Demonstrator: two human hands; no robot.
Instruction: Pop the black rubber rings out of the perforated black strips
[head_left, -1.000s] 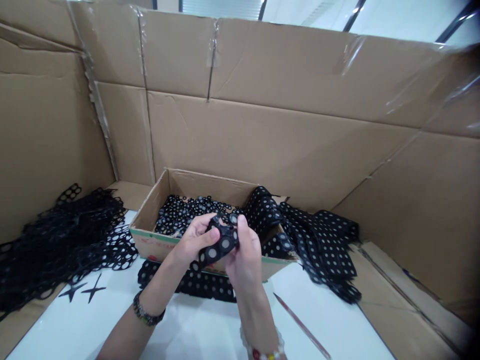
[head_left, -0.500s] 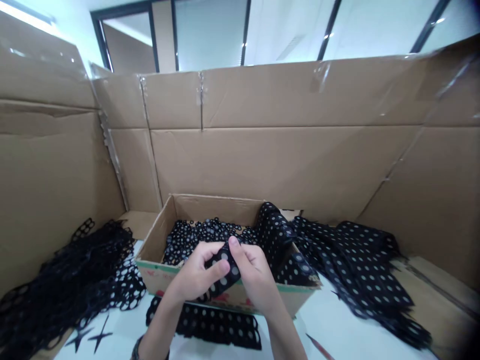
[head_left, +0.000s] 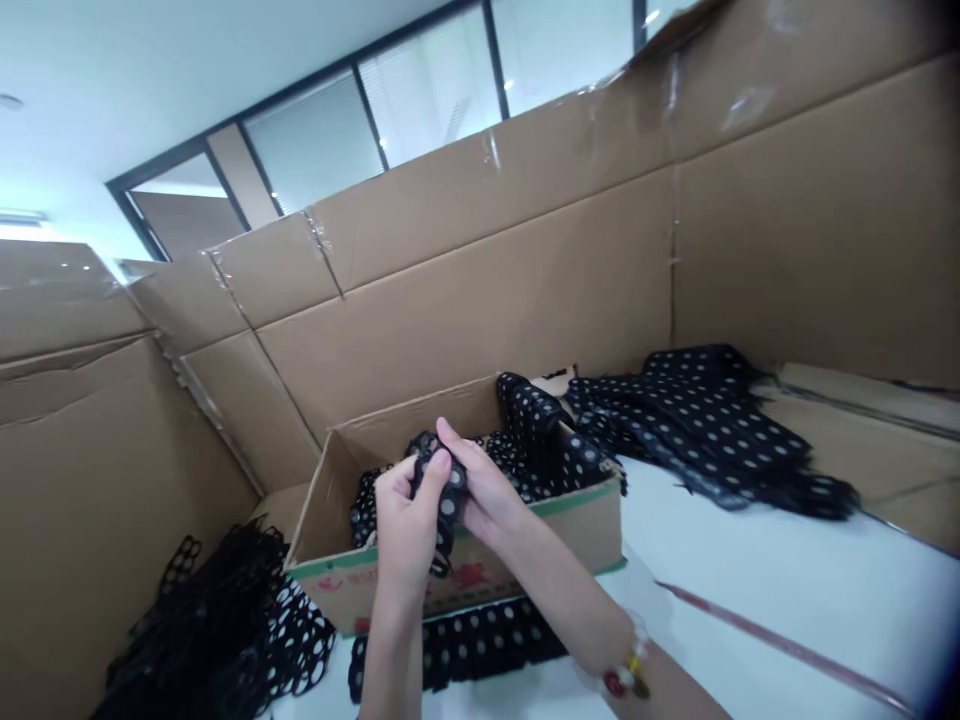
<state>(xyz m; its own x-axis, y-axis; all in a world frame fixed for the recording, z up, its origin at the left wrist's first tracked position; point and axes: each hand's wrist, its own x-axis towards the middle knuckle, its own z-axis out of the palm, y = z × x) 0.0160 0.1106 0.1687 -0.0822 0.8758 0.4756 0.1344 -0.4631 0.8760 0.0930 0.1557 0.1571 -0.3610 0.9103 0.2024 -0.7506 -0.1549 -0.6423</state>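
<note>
Bunched black fabric with pale dots (head_left: pixel 452 505) is held over the front edge of an open cardboard box (head_left: pixel 555 545). My left hand (head_left: pixel 409 515) grips it from the left, thumb pressed on top. My right hand (head_left: pixel 489 492) is closed on its right side, thumb and fingers against the cloth. Inside the box lie small black dotted pieces (head_left: pixel 366 500), partly hidden by my hands. More dotted fabric (head_left: pixel 527 400) drapes over the box's right end. A folded dotted strip (head_left: pixel 487 640) lies on the white table in front, partly behind my forearms.
A heap of black netting with round holes (head_left: pixel 202 630) is at the left. Dotted fabric sheets (head_left: pixel 697 430) lie to the right of the box. A thin reddish pen-like stick (head_left: pixel 780 635) rests on the white table (head_left: pixel 720 550). Tall cardboard walls (head_left: pixel 465 310) surround the area.
The view has tilted and swung to the right. The fabric between my hands is more bunched up, and my left hand has turned more upright. Both hands still hold it.
</note>
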